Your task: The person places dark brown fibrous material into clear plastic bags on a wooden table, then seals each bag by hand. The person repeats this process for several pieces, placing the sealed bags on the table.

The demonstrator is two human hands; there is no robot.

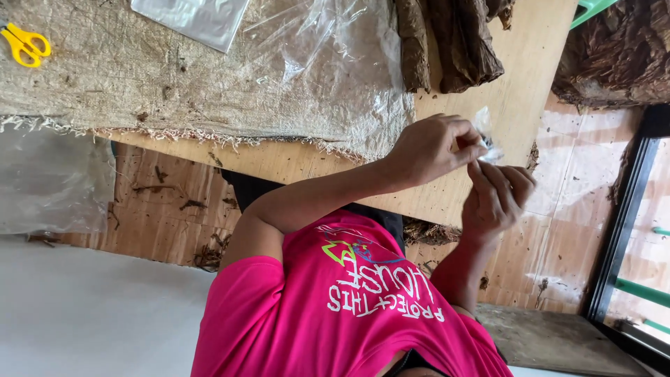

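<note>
Left hand: your left hand (pixel 433 148) is curled tight, thumb & fingertips pinching the small crinkled clear plastic wrapper (pixel 486 136) at its top.
Right hand: your right hand (pixel 497 195) sits just below, fingers bent upward, tips gripping the wrapper's lower edge; palm side hidden, so grip depth can't be told.
Wrapper pos.: held in the air between both hands, above the near edge of the pale plywood tabletop (pixel 530 63), not touching it.
Step (judged): looks like fine fingertip work on the wrapper, pulling or parting its thin film. Contents, if any, too small to tell.
Next move needs: light, even pinch on both sides; film is slippery & tears easily, so keep hands close together.
Nearby: dark brown dried leaf bundle (pixel 453 42) lies on the table beyond your hands.
Further off: coarse beige burlap cloth (pixel 174 77) w/ a large clear plastic sheet (pixel 328 63) over its right part; yellow-handled scissors (pixel 24 45) on the cloth, well apart from you.
Body: bright pink t-shirt (pixel 335 314) fills the bottom of the view.
</note>
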